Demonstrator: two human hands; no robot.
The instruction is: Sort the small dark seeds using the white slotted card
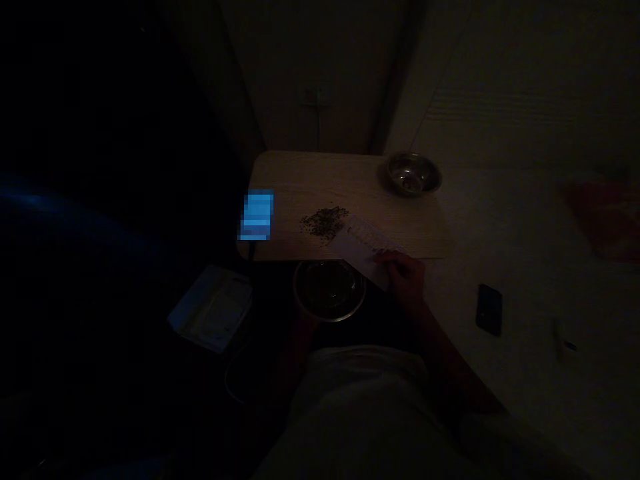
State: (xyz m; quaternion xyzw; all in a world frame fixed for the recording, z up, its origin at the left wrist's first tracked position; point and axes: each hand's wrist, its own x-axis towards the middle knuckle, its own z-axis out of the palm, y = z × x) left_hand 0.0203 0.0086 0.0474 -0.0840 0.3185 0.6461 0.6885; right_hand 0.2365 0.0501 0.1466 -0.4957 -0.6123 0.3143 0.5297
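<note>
My right hand (404, 275) is closed on a pale card or stiff piece of paper (361, 257), which lies slanted at the table's front edge. The card's far corner reaches a scattered pile of small dark grains (325, 223), perhaps seeds, on the wooden tabletop (300, 177). Just below that edge is a round metal bowl (329, 313), its inside dark and its contents unclear. My left hand (305, 323) grips the bowl's near left rim, with most of its fingers hidden in shadow.
A second metal bowl (414, 175) stands at the table's back right corner. A lit, blurred-out screen (257, 215) is at the left end. Lower left is a pale box-like object (213, 308). On the light surface to the right lies a dark phone (489, 310). The room is very dim.
</note>
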